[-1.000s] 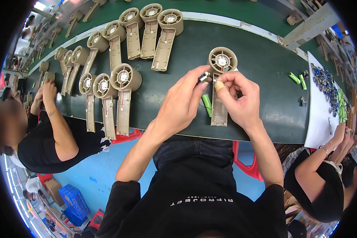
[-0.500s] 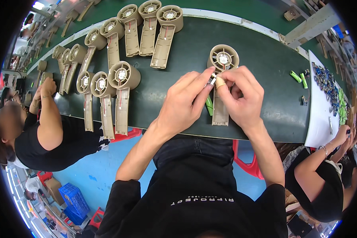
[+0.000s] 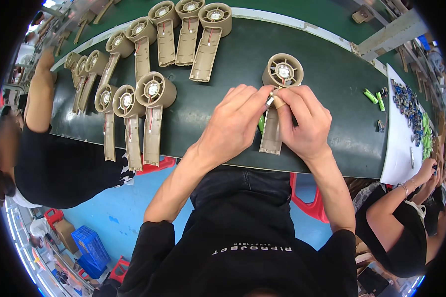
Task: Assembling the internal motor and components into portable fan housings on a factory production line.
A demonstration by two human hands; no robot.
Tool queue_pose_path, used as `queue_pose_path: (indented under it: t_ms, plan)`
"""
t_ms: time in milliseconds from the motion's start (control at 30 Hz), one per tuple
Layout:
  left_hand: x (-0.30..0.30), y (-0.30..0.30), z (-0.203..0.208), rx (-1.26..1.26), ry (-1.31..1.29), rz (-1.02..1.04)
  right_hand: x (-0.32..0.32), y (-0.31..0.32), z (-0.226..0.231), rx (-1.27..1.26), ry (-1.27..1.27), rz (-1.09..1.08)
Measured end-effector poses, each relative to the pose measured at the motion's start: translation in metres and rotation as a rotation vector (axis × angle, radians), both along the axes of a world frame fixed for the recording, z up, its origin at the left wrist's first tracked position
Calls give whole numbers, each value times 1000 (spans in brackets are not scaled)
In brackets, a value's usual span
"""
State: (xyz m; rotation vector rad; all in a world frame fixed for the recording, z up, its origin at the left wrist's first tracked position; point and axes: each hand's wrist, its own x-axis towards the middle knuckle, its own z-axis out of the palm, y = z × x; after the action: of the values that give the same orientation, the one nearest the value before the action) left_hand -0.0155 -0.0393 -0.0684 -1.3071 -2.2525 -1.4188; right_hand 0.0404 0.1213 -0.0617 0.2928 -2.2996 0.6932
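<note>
A beige handheld-fan half shell (image 3: 271,134) lies on the table in front of me, its round fan head (image 3: 283,72) pointing away. Over its neck my two hands meet, fingertips nearly touching. My left hand (image 3: 237,123) is closed, pinching a small silvery electronic part (image 3: 269,101). Beneath its fingers a green battery cell (image 3: 261,123) partly shows beside the handle. My right hand (image 3: 304,120) is closed too, with a pale finger cot on one digit. It pinches at the place where the fan's thin wire comes down; the fingers hide most of it.
Similar fan shells (image 3: 153,91) stand in rows on the dark green table (image 3: 223,106) to the left. Loose green cells (image 3: 374,99) lie at the right, beside a white sheet (image 3: 394,143) heaped with blue circuit boards (image 3: 406,106). Co-workers sit on both sides.
The fan shell has turned slightly, its head moving right and its handle end left. My fingertips have come closer together. The left co-worker's arm now reaches farther forward.
</note>
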Motion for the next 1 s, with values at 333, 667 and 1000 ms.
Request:
queue_pose_path:
  t_ms: [333,667,1000]
  plan:
    - [20,9,4,6,-340,90,1,0,11,-267,-68,-26]
    - [-124,-36,116,-146,-339,446,17,18,6,-598,-359,-146]
    - [-412,-97,14,-408,-155,610,10,23,-1,-623,-554,-147]
